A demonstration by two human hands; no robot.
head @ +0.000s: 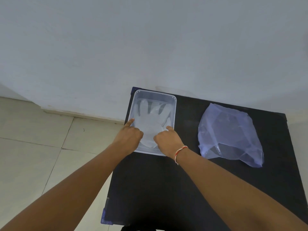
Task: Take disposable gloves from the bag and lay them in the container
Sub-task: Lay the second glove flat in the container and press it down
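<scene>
A clear plastic container (173, 104) stands at the far left of the black table. A translucent disposable glove (150, 117) lies flat inside it, fingers pointing away from me. My left hand (129, 135) rests at the container's left side, forefinger stretched to the rim, the other fingers curled. My right hand (166, 139) is over the container's near right part, forefinger pointing onto the glove's edge. Neither hand clearly grips anything. The bluish transparent bag (228, 132) lies crumpled to the right, apart from both hands.
The black table (166, 189) stands against a pale wall (150, 47). Its left edge drops to a tiled floor (41, 147). A red-and-white thread is tied around my right wrist (180, 151).
</scene>
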